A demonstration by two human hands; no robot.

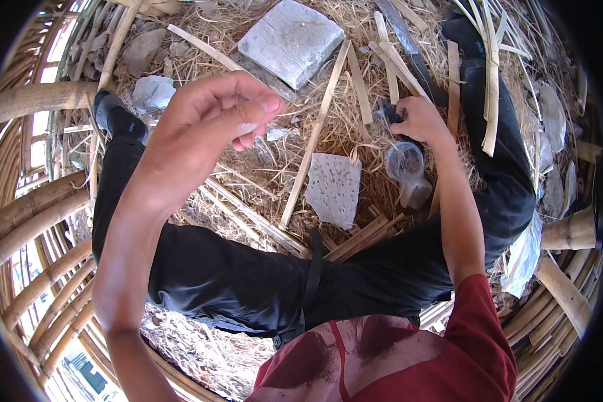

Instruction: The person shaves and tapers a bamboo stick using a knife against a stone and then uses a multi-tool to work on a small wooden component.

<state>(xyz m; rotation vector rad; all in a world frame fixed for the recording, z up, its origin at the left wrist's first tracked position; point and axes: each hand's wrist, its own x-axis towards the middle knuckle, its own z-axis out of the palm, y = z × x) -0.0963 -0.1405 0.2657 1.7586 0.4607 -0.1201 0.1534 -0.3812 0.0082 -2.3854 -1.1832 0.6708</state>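
My left hand [224, 110] is raised over the straw, left of the middle. Its fingers curl in toward the thumb, and anything between them is hidden or too small to make out. A pale bamboo strip [201, 44] runs behind its fingers. Farther right, my right hand [422, 120] reaches down to the ground, its thumb and fingers closed around a small dark object [384, 111] whose kind does not show. Just below that hand lies a clear plastic cup [405, 162]. Beyond it is a long-bladed knife [400, 30], its dark handle end near my wrist.
A square grey block [291, 41] lies ahead, and a pitted flat stone [333, 191] between my legs. Several bamboo strips [320, 130] cross the straw. My outstretched legs [224, 275] flank the spot. Bamboo rails [37, 204] curve along the left; clear plastic [521, 258] lies right.
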